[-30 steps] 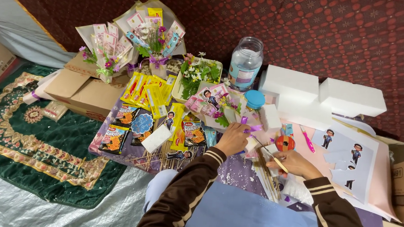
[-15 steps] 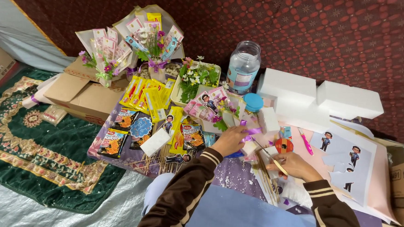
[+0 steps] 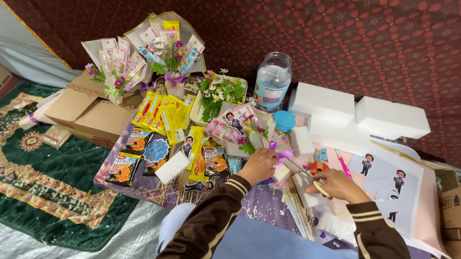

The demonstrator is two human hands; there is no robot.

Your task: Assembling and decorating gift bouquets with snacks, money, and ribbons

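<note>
Foam blocks [image 3: 347, 112]: white, far right, against the patterned wall.
Cardboard box [image 3: 92, 114]: left; its far edge is hidden behind a bouquet.
Small bouquet [image 3: 249, 130]: just beyond the left hand; stem hidden under it.
Left hand [image 3: 258, 165]: fingers curled shut on the purple ribbon [image 3: 283, 154].
Right hand [image 3: 337, 185]: closed round scissors [image 3: 312, 181]; blades hard to make out.
Sticks [image 3: 297, 209]: partly covered by the arms.

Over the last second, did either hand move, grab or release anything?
Barely. The left hand stays on the small bouquet by the purple ribbon; the right hand keeps its thin stick. Nothing was picked up or released; only the camera shifted.
</note>
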